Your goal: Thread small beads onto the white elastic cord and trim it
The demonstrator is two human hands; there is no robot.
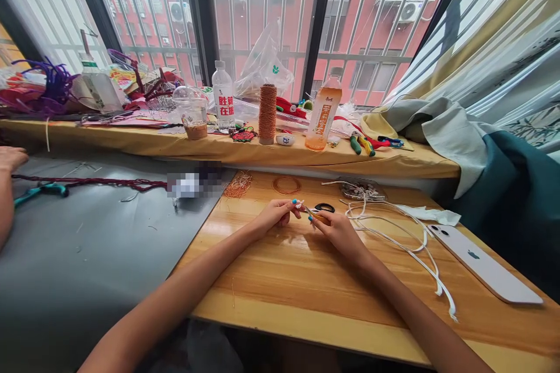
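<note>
My left hand (279, 213) is closed, pinching a small white piece (299, 204) between thumb and fingertips over the wooden table (280, 280). Its exact kind is too small to make out. Close on its right, my right hand (335, 228) is closed around a slim metal-tipped tool with an orange-yellow handle (322, 218). The tool's tip points at the white piece; whether they touch I cannot tell. Just behind the right fingers lies a black ring (325, 207). White cords (406, 240) curve across the table to the right, and a coil of copper-coloured wire (286, 185) rests beyond my hands.
A white phone (485, 265) lies far right, near a tissue (431, 214) and a clear tray (362, 190) of small pieces. Along the sill stand a cord spool (268, 113) and bottles. At left, another person's arm (5, 186) reaches over a grey surface (109, 245).
</note>
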